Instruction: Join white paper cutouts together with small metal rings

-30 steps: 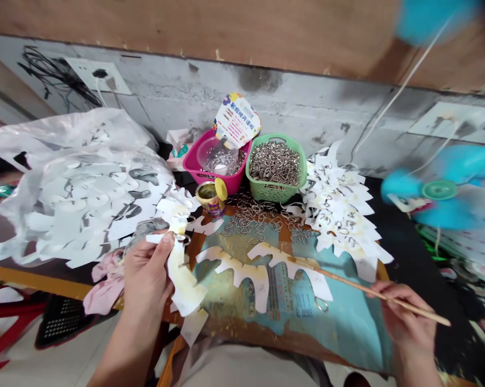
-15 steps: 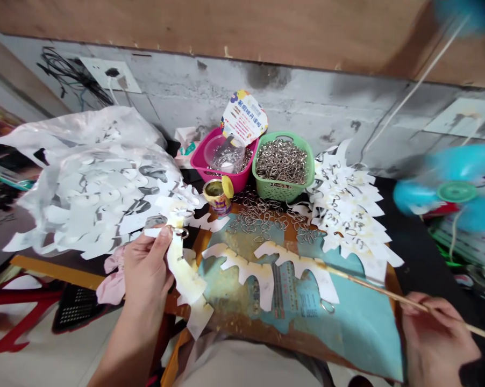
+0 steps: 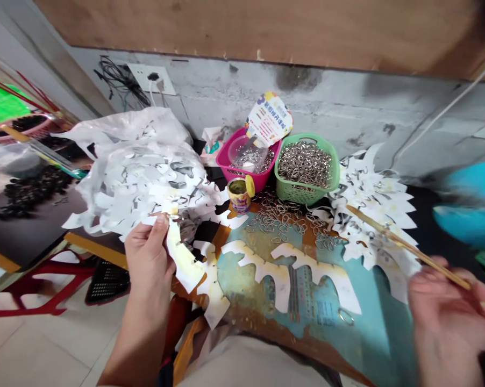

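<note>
My left hand [image 3: 151, 244] is closed, pinching a curved white cut-out strip [image 3: 182, 263] with a yellowish stain near its top. Just behind that strip, another notched cut-out [image 3: 213, 285] lies at the board's left edge. My right hand [image 3: 448, 301] is wrapped round a thin wooden stick [image 3: 404, 244], its tip raised toward the pile of white cut-outs [image 3: 371, 215] on the right. Two more notched cut-outs with yellowed edges, one left [image 3: 262, 269] and one right [image 3: 323, 271], lie on the blue-covered board [image 3: 363, 328]. A single metal ring [image 3: 346, 316] rests by the right one.
Loose metal rings [image 3: 280, 217] lie before a pink basket [image 3: 222, 156] and a green basket [image 3: 307, 192], both holding metal pieces. A small open tin [image 3: 239, 201] stands in front. Left is a plastic bag [image 3: 141, 177] of white cut-outs; a blue fan [image 3: 464, 215] is at right.
The view has swung left. The stick's tip has lifted from the right cut-out on the board to near the right-hand pile. My left hand, still pinching its strip, has shifted left relative to the board.
</note>
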`<move>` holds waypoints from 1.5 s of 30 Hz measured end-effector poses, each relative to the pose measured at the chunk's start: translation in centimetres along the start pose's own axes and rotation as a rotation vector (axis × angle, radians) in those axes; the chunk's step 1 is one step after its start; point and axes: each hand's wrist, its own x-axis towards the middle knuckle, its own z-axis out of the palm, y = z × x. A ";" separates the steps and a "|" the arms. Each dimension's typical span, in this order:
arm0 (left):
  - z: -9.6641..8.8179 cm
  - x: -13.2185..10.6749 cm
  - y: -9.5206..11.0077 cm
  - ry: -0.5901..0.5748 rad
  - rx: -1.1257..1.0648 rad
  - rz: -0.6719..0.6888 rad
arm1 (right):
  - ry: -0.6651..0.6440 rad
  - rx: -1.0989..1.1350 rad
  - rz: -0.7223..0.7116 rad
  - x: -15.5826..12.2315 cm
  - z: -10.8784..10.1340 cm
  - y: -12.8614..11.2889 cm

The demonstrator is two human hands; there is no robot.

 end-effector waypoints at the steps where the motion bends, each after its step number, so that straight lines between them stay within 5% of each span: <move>1: -0.1 0.0 0.0 0.009 -0.004 0.002 | -0.026 0.158 0.010 -0.2 2.3 -0.1; 4: -0.7 0.1 0.0 0.016 -0.011 -0.006 | -0.265 0.289 0.041 -1.9 8.7 -0.1; 8: -1.7 0.4 -0.1 0.042 -0.005 0.007 | -0.599 0.220 -0.120 -5.6 14.9 0.7; 13: -2.3 0.5 -0.1 0.033 0.022 -0.065 | -0.995 -0.183 -0.648 -7.8 19.8 3.3; 18: -1.9 -0.1 -0.8 -0.005 0.040 -0.114 | -1.235 -0.370 -0.855 -6.7 22.3 7.2; 24: -0.7 -1.4 -2.0 -0.178 0.078 -0.154 | -1.355 -0.397 -0.738 -4.6 20.7 6.2; 30: 0.5 -3.6 -3.0 -0.334 0.241 -0.148 | -0.639 -0.259 -0.884 -7.3 17.1 1.4; 36: 3.4 -8.6 -3.6 -0.445 0.223 -0.176 | -1.100 -0.346 -0.245 -14.4 14.8 -0.9; 40: 5.1 -11.9 -4.3 -0.437 0.203 -0.263 | -1.089 -0.335 0.096 -15.8 12.9 0.3; 45: 5.8 -14.7 -5.4 -0.527 -0.011 -0.645 | -0.971 -0.326 0.285 -13.0 7.7 0.6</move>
